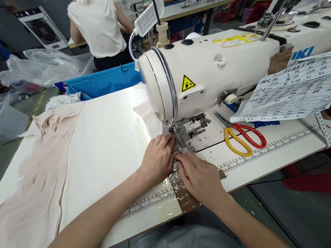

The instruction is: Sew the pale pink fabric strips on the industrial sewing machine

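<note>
A white sewing machine stands on the white table, its needle area just beyond my hands. My left hand is closed near the needle, its fingers curled down; what they hold is hidden. Close on its right, my right hand has its fingers pressed together by the metal guide, over brown, shiny tape. What it pinches is too small to tell. Pale pink fabric lies behind the needle, left of the machine head.
Scissors with red and yellow handles lie right of the needle. Pale pink fabric pieces cover the table's left side. A written sheet hangs at the right. A blue cloth bin and a person are beyond.
</note>
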Demonstrator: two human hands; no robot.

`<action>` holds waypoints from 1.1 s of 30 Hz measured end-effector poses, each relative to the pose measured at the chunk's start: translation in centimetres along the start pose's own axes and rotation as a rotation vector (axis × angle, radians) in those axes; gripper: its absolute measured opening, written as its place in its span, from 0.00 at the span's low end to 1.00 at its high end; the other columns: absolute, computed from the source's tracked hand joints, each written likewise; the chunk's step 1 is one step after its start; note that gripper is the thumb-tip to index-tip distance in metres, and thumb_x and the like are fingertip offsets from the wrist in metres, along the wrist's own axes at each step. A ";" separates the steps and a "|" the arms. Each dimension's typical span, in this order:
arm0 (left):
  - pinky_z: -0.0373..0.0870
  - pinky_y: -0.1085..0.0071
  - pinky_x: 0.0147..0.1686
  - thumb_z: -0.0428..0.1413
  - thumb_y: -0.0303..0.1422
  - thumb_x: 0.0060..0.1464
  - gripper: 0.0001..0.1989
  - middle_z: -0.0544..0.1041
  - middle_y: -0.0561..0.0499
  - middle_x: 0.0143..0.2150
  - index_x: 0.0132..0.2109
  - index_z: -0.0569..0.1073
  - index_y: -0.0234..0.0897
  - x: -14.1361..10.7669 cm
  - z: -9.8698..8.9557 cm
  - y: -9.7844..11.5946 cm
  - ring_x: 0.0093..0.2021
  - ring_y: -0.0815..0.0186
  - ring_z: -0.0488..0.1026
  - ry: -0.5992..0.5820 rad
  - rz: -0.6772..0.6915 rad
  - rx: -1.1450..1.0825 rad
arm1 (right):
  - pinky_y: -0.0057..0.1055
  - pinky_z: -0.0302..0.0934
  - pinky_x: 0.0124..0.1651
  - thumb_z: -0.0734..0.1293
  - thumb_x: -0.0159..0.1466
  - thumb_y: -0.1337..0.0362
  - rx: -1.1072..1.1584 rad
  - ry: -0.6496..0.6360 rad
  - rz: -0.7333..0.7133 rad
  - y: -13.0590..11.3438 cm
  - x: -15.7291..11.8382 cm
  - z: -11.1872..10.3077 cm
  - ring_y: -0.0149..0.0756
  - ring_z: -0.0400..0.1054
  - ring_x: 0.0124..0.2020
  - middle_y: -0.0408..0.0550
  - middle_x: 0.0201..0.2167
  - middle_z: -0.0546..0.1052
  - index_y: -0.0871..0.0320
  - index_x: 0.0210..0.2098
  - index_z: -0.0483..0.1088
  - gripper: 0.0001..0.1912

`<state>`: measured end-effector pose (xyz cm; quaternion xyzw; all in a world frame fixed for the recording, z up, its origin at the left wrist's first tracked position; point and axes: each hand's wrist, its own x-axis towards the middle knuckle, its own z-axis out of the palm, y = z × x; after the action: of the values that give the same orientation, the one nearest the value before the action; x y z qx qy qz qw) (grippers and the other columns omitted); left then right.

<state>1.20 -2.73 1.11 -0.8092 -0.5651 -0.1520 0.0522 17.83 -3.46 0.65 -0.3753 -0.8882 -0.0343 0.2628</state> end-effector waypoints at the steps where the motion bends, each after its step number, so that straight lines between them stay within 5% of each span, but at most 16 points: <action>1: 0.71 0.59 0.48 0.45 0.24 0.58 0.18 0.71 0.39 0.52 0.54 0.69 0.28 0.0 0.0 0.0 0.48 0.56 0.68 -0.002 -0.003 0.001 | 0.27 0.54 0.24 0.56 0.70 0.69 -0.012 -0.003 0.002 0.0 0.0 0.0 0.32 0.69 0.24 0.49 0.32 0.77 0.61 0.41 0.71 0.12; 15: 0.67 0.55 0.54 0.48 0.25 0.59 0.18 0.72 0.41 0.54 0.55 0.70 0.30 0.3 -0.1 -1.4 0.54 0.54 0.67 -0.015 -0.040 -0.039 | 0.30 0.54 0.26 0.60 0.68 0.70 -0.109 -0.034 0.067 -1.2 0.0 0.3 0.35 0.71 0.24 0.50 0.33 0.78 0.61 0.43 0.72 0.10; 21: 0.71 0.57 0.51 0.45 0.27 0.62 0.17 0.71 0.39 0.57 0.56 0.68 0.29 -1.0 -3.4 -0.6 0.54 0.55 0.68 -0.110 -0.054 -0.056 | 0.30 0.55 0.27 0.59 0.70 0.67 0.040 0.080 -0.029 -0.8 -0.4 0.2 0.34 0.71 0.25 0.46 0.28 0.78 0.60 0.40 0.74 0.12; 24: 0.74 0.58 0.46 0.45 0.29 0.63 0.17 0.74 0.39 0.52 0.56 0.68 0.30 -4.1 -6.6 -0.2 0.50 0.56 0.72 -0.214 -0.041 -0.021 | 0.30 0.59 0.29 0.58 0.70 0.67 0.120 0.115 -0.121 -0.5 -0.8 0.1 0.36 0.74 0.29 0.50 0.33 0.80 0.61 0.43 0.73 0.12; 27: 0.75 0.63 0.42 0.47 0.30 0.63 0.14 0.76 0.44 0.45 0.53 0.70 0.36 -9.0 -9.1 -0.4 0.45 0.60 0.75 -0.245 -0.166 -0.026 | 0.31 0.57 0.22 0.57 0.70 0.65 0.158 0.116 -0.161 0.0 -1.2 0.6 0.40 0.75 0.29 0.53 0.40 0.81 0.61 0.55 0.68 0.17; 33: 0.74 0.63 0.42 0.49 0.31 0.61 0.11 0.76 0.45 0.43 0.49 0.71 0.38 -20.8 -10.7 -2.7 0.45 0.60 0.74 0.104 -0.754 0.226 | 0.35 0.56 0.17 0.56 0.68 0.64 0.247 0.015 -0.133 0.3 -1.4 1.7 0.47 0.74 0.24 0.56 0.41 0.80 0.53 0.69 0.49 0.30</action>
<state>-9.87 -23.22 4.69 -0.5252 -0.8324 -0.1383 0.1101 18.11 -3.67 -1.50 -0.2802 -0.9065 0.0550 0.3110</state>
